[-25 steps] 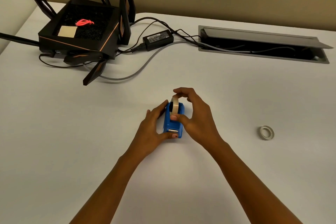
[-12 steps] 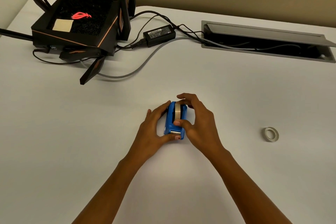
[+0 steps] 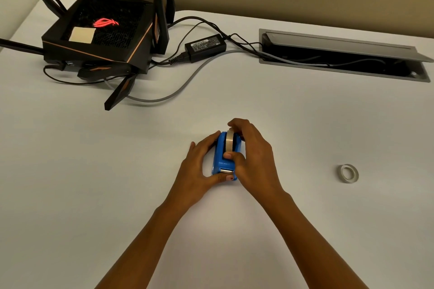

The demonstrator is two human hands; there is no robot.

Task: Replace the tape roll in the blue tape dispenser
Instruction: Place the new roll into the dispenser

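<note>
While the left hand grips the blue dispenser steady, press the tape roll, pinched in the right hand, squarely down. Avoid tilting.

router: glowing red logo emblem | power adapter: white label, print too small to read

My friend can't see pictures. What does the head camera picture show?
Two hands work a blue tape dispenser on a white table: the left hand steadies it while the right hand presses a tape roll into it. A nearly empty roll lies to the right, a black router behind.
</note>
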